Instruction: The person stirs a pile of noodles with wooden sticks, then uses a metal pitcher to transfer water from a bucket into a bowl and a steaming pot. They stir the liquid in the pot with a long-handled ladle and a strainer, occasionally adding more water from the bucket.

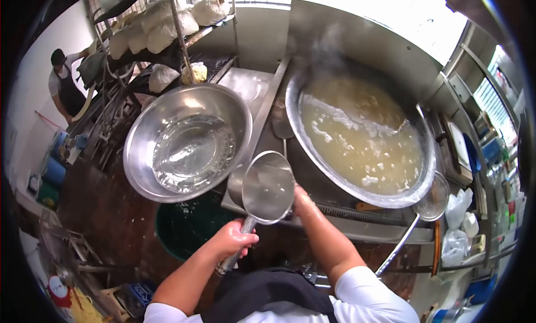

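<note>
My left hand [235, 239] is closed around the handle of a metal dipper [269, 189], its deep round cup tilted toward me with a little cloudy wetness inside. Against the cup's right side is my right hand [302, 203]; its fingers are hidden behind the dipper. Part of another metal vessel [235, 188] shows behind the cup on the left. To the left stands a wide steel basin [134, 139] with clear liquid in it. A large vat [357, 199] at the right holds steaming yellowish liquid with white clumps floating on it.
A skimmer [432, 203] with a long handle leans at the vat's right. Below the basin sits a dark green tub [187, 228]. A rack [178, 38] at the back left carries white bags [162, 32]. Far left, a person [67, 88] in a dark apron stands near the rack.
</note>
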### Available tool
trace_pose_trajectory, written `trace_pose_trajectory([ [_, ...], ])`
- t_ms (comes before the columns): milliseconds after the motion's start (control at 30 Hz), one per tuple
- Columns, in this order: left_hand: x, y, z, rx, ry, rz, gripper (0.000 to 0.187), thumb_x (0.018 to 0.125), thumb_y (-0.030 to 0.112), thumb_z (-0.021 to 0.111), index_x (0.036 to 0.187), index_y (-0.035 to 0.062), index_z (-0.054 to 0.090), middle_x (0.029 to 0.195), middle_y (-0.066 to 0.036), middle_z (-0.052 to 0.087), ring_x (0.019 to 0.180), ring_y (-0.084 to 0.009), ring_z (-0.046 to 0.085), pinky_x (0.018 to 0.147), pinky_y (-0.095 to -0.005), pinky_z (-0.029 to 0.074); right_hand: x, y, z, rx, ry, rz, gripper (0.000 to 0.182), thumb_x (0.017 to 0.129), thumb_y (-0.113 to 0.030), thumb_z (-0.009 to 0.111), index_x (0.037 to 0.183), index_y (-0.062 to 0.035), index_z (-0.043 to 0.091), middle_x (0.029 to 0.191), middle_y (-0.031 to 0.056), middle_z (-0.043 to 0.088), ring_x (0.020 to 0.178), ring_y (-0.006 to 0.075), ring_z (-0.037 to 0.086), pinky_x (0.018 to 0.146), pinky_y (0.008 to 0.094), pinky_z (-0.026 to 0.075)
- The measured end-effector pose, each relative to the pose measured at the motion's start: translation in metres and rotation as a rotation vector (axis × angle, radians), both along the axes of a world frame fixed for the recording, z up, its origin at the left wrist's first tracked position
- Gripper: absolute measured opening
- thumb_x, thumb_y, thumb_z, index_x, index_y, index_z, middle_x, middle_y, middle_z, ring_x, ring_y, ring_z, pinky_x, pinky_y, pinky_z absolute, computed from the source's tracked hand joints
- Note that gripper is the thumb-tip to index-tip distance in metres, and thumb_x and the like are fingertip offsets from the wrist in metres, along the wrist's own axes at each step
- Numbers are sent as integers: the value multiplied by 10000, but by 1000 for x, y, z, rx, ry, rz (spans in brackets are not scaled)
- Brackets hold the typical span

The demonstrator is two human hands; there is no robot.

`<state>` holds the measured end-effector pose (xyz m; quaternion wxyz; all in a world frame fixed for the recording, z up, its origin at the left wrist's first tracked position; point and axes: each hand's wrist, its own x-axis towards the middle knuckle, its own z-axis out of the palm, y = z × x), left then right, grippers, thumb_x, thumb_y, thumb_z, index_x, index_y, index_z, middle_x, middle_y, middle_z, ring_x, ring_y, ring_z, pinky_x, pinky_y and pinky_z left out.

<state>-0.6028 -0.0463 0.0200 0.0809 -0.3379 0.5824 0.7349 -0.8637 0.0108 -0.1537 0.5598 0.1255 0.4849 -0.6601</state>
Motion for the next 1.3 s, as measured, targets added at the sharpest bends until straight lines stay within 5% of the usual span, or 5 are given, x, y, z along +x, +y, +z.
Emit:
trace_pose_trajectory([
  [233,-28,-39,9,-79,-7,91,251,785,142,681,951,46,519,670,-11,523,466,-93,512,430,-241,432,8,-10,48,485,1174,606,52,741,-54,599,731,-3,605,609,112,603,531,229,608,449,367,471],
  [500,-29,-60,19,-123,36,-9,230,786,150,667,936,49,524,665,-3,515,459,-84,491,421,-245,424,14,-27,36,286,704,129,113,803,-57,523,873,6,585,634,114,585,489,217,572,429,378,457],
  [633,-28,-76,25,124,64,62,264,819,172,666,1009,51,528,685,-7,521,511,-87,515,457,-260,445,-17,-33,-46,579,1522,351,144,867,-155,551,951,-45,589,751,109,608,572,197,582,455,369,460],
  [700,-20,-90,17,242,146,128,262,825,159,663,1020,37,538,697,-11,521,527,-90,519,462,-256,449,26,2,94,335,710,325,125,813,-163,637,828,-62,564,639,68,564,514,168,530,444,335,432],
  [1300,-7,-289,-106,373,154,346,116,878,148,568,939,51,547,660,34,501,520,-65,479,447,-246,417,93,178,265,-23,156,158,398,854,-127,628,1217,-2,527,704,8,490,510,95,455,483,239,406],
])
